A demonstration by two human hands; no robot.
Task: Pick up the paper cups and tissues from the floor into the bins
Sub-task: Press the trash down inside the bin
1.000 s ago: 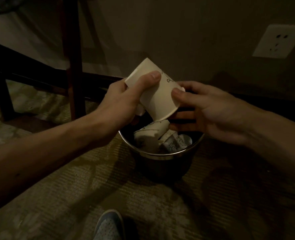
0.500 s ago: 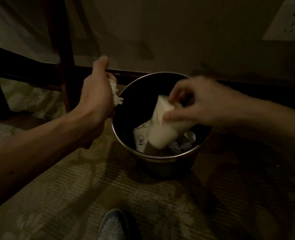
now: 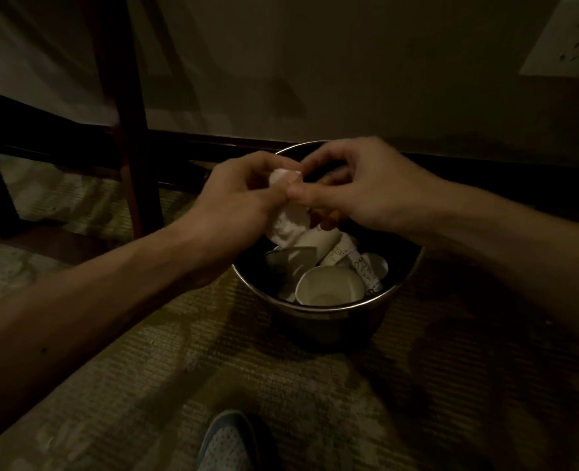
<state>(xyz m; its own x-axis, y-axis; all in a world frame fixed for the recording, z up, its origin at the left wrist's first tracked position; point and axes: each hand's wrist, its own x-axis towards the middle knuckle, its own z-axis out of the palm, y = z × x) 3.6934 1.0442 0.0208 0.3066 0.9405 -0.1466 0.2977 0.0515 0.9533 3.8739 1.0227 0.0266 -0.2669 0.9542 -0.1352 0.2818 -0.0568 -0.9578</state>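
A round metal bin stands on the carpet by the wall, with several white paper cups lying inside it. Both my hands meet just above the bin's left half. My left hand grips a crumpled white tissue that hangs down from its fist. My right hand has its fingers curled, and its thumb and fingertips pinch the top of the same tissue. The tissue's upper part is hidden between the two hands.
A dark wooden furniture leg and low frame stand left of the bin. The wall with a white socket is right behind it. My shoe is on the carpet in front.
My right hand has let the paper cup drop into the bin and risen to my left hand. My left hand moved right over the bin with the tissue.
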